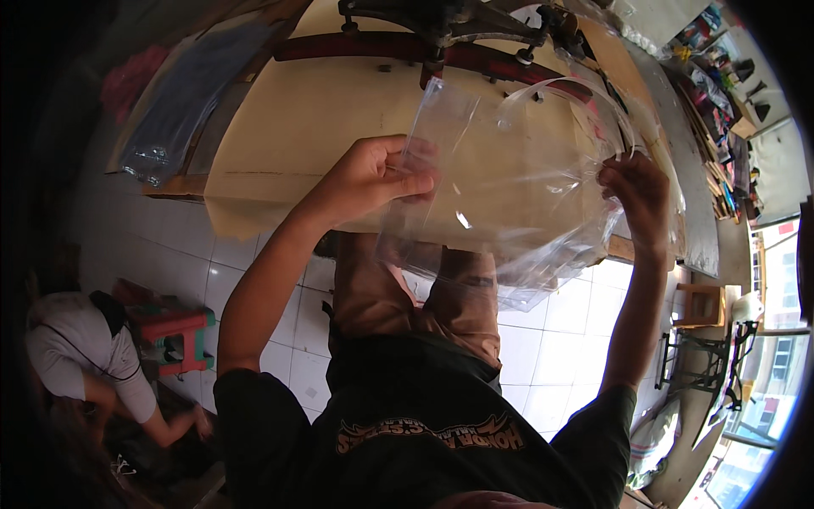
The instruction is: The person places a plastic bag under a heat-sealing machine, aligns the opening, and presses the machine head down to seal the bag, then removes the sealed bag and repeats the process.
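Observation:
A clear plastic sheet (500, 182), perhaps a bag, is stretched between my two hands above the near edge of the table. My left hand (394, 174) pinches its left side, thumb on one face and fingers behind it. At the right, my right hand (634, 182) grips the bunched, creased side of the plastic with bent fingers. A thin clear strip (606, 95) curves up in an arc above my right hand. The plastic's lower part hangs over my lap.
Tan paper or board covers the table (288, 136). A dark-red curved bar (365, 47) on a black metal frame crosses its far side. Stacked clear sheets (191, 102) lie at the left. Another person (93, 348) bends beside a red-green stool (174, 335). Cluttered items (721, 127) line the right.

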Available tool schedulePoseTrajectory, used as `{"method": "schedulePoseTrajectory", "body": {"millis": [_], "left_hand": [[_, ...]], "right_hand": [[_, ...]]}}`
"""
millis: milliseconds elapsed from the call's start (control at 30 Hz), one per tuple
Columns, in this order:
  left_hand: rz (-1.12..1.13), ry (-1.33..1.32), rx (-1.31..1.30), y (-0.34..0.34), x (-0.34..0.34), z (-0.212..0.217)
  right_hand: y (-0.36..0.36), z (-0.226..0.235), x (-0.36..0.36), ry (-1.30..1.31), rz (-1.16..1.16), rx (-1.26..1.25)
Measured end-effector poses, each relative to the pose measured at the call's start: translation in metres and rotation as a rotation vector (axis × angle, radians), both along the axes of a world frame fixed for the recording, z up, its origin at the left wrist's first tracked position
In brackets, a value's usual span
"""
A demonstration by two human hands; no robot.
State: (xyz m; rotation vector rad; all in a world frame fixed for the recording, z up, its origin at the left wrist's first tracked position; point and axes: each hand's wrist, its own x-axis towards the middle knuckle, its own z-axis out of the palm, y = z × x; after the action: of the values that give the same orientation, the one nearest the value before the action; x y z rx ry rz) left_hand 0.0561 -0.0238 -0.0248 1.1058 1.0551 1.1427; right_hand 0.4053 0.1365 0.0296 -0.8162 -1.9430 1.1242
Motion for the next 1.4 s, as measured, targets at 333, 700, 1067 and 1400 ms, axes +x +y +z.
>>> {"method": "schedulePoseTrajectory", "body": {"millis": [333,700,1067,1400], "left_hand": [[-0.031,0.025,0.181,-0.004,0.002,-0.006],[0.14,-0.167,0.196,-0.019,0.015,0.028],[0.53,-0.838,0.003,-0.034,0.048,-0.015],[0.107,-0.787,0.139,-0.007,0.133,0.001]], "right_hand": [[-0.003,0.028,0.0,-0.1,-0.035,0.049],[-0.004,0.024,-0.007,0.146,0.294,-0.042],[-0.023,-0.095,0.108,0.612,0.741,-0.679],[-0.148,-0.05,0.098,1.15,0.514,-0.482]]}}
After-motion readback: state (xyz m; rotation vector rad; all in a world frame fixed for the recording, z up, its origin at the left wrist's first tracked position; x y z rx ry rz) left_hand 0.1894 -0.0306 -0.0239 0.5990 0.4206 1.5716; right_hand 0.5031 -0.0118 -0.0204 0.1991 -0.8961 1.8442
